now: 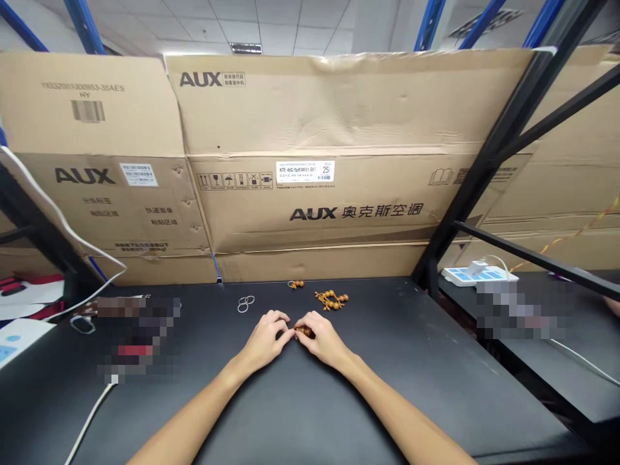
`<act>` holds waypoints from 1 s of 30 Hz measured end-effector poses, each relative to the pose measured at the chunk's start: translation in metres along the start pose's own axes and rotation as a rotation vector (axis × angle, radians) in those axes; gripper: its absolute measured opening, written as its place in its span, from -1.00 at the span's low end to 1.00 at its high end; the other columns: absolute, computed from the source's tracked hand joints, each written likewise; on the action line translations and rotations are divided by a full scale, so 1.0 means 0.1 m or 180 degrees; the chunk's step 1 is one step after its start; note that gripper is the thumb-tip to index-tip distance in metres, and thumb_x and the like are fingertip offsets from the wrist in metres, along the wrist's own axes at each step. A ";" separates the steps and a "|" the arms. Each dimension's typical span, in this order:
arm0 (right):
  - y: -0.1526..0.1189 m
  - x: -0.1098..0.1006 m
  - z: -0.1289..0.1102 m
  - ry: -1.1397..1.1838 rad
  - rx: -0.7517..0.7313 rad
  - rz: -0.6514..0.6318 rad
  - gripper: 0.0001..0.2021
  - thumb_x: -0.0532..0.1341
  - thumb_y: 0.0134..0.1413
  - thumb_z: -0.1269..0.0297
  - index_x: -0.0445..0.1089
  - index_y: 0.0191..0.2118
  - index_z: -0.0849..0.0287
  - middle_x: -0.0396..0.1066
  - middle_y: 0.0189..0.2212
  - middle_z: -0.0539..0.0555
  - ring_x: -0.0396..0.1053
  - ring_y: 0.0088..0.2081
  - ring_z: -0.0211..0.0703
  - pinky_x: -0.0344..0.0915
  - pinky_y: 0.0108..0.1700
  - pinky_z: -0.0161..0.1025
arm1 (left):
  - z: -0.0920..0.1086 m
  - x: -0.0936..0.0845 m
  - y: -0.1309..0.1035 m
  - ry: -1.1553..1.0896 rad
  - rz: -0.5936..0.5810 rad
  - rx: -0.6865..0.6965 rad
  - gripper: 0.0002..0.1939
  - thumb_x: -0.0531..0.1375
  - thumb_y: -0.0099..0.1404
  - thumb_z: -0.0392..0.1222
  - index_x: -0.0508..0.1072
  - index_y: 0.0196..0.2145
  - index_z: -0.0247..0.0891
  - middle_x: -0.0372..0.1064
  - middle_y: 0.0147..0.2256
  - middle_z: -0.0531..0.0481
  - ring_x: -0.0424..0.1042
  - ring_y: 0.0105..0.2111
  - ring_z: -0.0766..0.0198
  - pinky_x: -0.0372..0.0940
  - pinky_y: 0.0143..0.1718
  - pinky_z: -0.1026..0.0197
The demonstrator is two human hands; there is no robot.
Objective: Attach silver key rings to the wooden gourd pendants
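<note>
Head view: left hand (265, 341) and right hand (323, 337) pinch small brown beads (305, 331) from opposite sides, probably to steady them.

You face a black tabletop (256, 413) walled at the back by AUX air-conditioner cardboard (339, 116), with a black metal post (491, 155) at its right, blue metal uprights (84, 26) behind, and a white panelled ceiling (281, 13) overhead.
</note>
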State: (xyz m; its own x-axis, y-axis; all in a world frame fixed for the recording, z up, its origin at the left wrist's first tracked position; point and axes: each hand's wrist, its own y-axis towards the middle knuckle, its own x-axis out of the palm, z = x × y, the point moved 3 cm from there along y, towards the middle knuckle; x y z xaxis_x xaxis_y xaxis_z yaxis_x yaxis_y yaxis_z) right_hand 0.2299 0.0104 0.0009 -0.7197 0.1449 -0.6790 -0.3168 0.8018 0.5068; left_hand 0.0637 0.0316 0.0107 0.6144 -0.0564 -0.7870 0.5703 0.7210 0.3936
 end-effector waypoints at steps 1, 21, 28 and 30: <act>0.00 0.00 -0.01 -0.0001 -0.0015 -0.0008 -0.95 0.18 0.13 0.35 0.39 -0.31 0.13 0.40 -0.39 0.05 0.31 -0.31 -0.14 0.28 -0.23 -0.21 | 0.00 0.00 0.00 0.0054 -0.0009 0.0036 -0.75 0.06 0.36 -0.16 0.42 -0.45 -0.22 0.39 -0.18 -0.04 0.34 -0.18 0.18 0.21 -0.07 0.06; 0.00 0.00 0.08 -0.0175 0.0147 0.0077 -0.95 0.19 0.13 0.36 0.40 -0.33 0.13 0.40 -0.39 0.05 0.31 -0.33 -0.15 0.25 -0.24 -0.21 | 0.12 -0.05 -0.01 0.0143 -0.0185 0.0234 -0.78 0.01 0.38 -0.19 0.41 -0.36 -0.21 0.37 -0.17 -0.05 0.32 -0.19 0.18 0.20 -0.09 0.08; 0.00 0.02 0.07 -0.0155 -0.0013 -0.0021 -0.93 0.18 0.15 0.32 0.42 -0.30 0.13 0.42 -0.39 0.04 0.31 -0.32 -0.15 0.25 -0.22 -0.21 | 0.08 -0.05 0.00 0.0194 -0.0143 0.0120 -0.73 0.01 0.39 -0.14 0.41 -0.40 -0.23 0.35 -0.15 -0.06 0.32 -0.16 0.17 0.20 -0.07 0.06; 0.01 0.01 0.09 -0.0229 0.0116 0.0076 -0.92 0.18 0.15 0.32 0.42 -0.32 0.13 0.41 -0.40 0.05 0.31 -0.34 -0.15 0.25 -0.23 -0.20 | 0.08 -0.05 0.00 0.0160 -0.0169 0.0152 -0.74 -0.03 0.41 -0.19 0.41 -0.33 -0.22 0.35 -0.13 -0.06 0.32 -0.14 0.18 0.19 -0.06 0.07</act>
State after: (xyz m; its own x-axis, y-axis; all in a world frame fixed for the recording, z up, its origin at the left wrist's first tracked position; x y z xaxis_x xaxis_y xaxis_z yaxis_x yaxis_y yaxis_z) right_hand 0.2344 0.0161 -0.0037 -0.6801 0.2045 -0.7040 -0.2762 0.8180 0.5045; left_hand 0.0650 0.0261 0.0180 0.5550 -0.0580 -0.8298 0.6276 0.6840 0.3719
